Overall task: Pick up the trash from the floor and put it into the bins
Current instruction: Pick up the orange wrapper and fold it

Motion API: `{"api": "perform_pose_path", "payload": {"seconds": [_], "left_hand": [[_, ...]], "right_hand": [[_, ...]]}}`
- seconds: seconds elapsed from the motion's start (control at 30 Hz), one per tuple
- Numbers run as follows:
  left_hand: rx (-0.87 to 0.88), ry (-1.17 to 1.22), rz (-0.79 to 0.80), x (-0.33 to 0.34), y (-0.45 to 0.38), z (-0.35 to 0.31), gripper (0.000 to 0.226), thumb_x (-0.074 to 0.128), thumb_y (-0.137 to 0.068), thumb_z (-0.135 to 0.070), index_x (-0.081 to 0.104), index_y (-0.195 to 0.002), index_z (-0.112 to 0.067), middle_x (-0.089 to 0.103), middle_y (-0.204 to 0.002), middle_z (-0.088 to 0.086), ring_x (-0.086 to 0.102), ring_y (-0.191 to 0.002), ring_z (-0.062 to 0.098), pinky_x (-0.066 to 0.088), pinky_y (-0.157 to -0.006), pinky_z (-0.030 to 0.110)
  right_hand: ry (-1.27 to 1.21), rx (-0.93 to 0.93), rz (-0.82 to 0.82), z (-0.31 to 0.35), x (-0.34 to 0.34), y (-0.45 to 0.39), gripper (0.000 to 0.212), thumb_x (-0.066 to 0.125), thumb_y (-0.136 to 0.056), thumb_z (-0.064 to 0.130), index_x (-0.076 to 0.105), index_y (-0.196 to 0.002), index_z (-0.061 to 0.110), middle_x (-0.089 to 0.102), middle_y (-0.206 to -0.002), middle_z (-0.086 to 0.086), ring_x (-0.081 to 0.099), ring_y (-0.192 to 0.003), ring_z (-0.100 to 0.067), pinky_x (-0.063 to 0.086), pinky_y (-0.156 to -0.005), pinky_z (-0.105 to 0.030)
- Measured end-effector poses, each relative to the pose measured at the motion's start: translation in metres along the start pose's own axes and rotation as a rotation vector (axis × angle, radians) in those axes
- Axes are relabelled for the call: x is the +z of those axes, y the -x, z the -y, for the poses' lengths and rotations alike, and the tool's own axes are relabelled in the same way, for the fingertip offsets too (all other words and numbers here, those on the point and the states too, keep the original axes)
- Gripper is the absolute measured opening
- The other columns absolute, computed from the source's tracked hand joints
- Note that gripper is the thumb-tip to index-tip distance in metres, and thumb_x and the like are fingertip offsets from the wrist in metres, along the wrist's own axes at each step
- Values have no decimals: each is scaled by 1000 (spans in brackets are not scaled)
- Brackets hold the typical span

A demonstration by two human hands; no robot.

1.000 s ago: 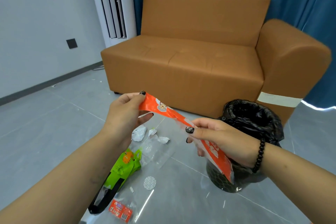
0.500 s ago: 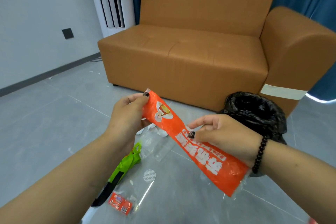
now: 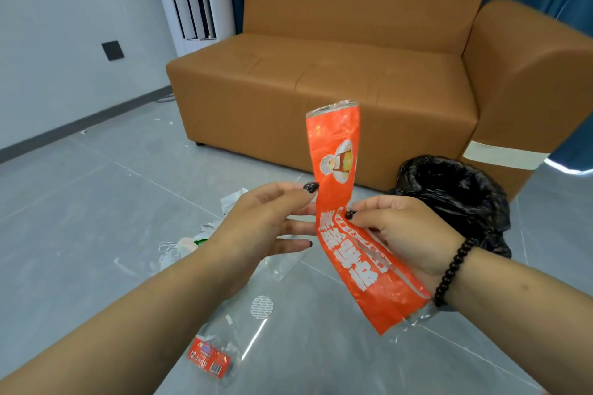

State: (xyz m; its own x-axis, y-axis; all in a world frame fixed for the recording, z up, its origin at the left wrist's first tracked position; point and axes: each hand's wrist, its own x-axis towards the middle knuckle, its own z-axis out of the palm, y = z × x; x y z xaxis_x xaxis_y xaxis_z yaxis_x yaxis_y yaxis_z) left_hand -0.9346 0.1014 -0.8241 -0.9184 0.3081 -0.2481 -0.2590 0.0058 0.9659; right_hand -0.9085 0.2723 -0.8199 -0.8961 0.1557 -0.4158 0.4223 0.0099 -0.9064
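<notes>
While upright, wrapper [image 3: 340,202] in right hand [image 3: 401,231].

Both forearms are bare, with no sleeves in view. The fingernails of the left hand [image 3: 260,224] and the right hand [image 3: 407,234] carry dark, glossy polish. The right wrist wears a single-strand bracelet [image 3: 452,269] of round black beads.

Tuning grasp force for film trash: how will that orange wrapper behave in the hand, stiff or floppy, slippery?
Probably floppy but with some body: the orange wrapper bends where the right hand pinches it, yet its free top end stands up. Likely very light, being thin and flat. Its glossy, crinkled film suggests it could slip from a loose grip.
</notes>
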Motion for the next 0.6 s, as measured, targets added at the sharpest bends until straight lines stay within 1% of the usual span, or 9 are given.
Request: {"api": "perform_pose_path", "payload": {"seconds": [0.1, 0.2, 0.3, 0.37, 0.4, 0.47, 0.53, 0.57, 0.6], "left_hand": [[57, -99, 22, 1, 2, -2, 27, 62, -87, -33, 65, -106, -14, 75, -92, 5, 72, -76, 18, 56, -70, 33], [95, -175, 43, 0, 3, 1, 25, 67, -86, -19, 61, -110, -18, 76, -88, 4, 73, -75, 20, 57, -66, 28], [118, -176, 8, -2, 2, 7, 27, 66, -87, -7, 61, -111, -19, 75, -90, 6, 73, -72, 22, 57, -62, 26], [145, -152, -5, -2, 2, 9, 29, 64, -88, -1, 63, -110, -19, 74, -98, 4, 72, -71, 24, 59, -65, 29], [151, -144, 1, -3, 2, 9, 29, 63, -88, 0, 64, -109, -19, 73, -101, 3, 72, -71, 25, 60, -66, 31], [152, -141, 17, -3, 3, 8, 26, 60, -89, 4, 66, -104, -17, 73, -104, 0, 71, -69, 22, 60, -66, 29], [143, -123, 5, -4, 4, 7, 27, 55, -88, 9, 70, -94, -13, 72, -105, 3, 71, -65, 18, 59, -65, 26], [137, -106, -6, -5, 4, 7, 30, 52, -88, 11, 71, -90, -12, 72, -105, 8, 72, -66, 19, 59, -66, 26], [125, -86, -15, -5, 3, 7, 32, 48, -89, 11, 72, -87, -10, 72, -104, 13, 73, -70, 21, 60, -69, 29]], "right_hand": [[-64, 10, 9, 2, 0, 3, 6, 59, -88, 2, 65, -90, 0, 71, -76, -17, 66, -55, -21, 55, -47, -27], [-37, 1, -1, 3, 0, 5, 6, 59, -89, 3, 64, -91, 2, 70, -75, -15, 64, -51, -18, 53, -43, -23], [-15, -6, 5, 2, 2, 5, 11, 58, -87, -1, 62, -95, 6, 68, -77, -14, 62, -56, -19, 51, -52, -26], [-17, -11, 21, 0, 3, 3, 20, 55, -85, -8, 62, -97, 6, 67, -73, -13, 62, -58, -22, 50, -57, -29], [-12, -10, 33, -2, 4, 4, 23, 54, -84, -11, 62, -98, 6, 69, -74, -13, 63, -60, -23, 51, -59, -31], [-27, -13, 54, -5, 4, 2, 27, 53, -84, -14, 63, -100, 5, 72, -87, -16, 67, -72, -30, 55, -71, -40], [-88, -31, 80, -7, 5, 2, 24, 54, -83, -15, 65, -98, 1, 71, -96, -20, 68, -87, -37, 54, -82, -46], [-128, -52, 88, -7, 5, 2, 21, 55, -83, -14, 66, -95, -1, 71, -95, -21, 68, -88, -37, 55, -82, -45], [-163, -74, 97, -6, 6, 2, 19, 55, -82, -13, 67, -92, -3, 71, -93, -20, 69, -85, -35, 57, -78, -40]]}}
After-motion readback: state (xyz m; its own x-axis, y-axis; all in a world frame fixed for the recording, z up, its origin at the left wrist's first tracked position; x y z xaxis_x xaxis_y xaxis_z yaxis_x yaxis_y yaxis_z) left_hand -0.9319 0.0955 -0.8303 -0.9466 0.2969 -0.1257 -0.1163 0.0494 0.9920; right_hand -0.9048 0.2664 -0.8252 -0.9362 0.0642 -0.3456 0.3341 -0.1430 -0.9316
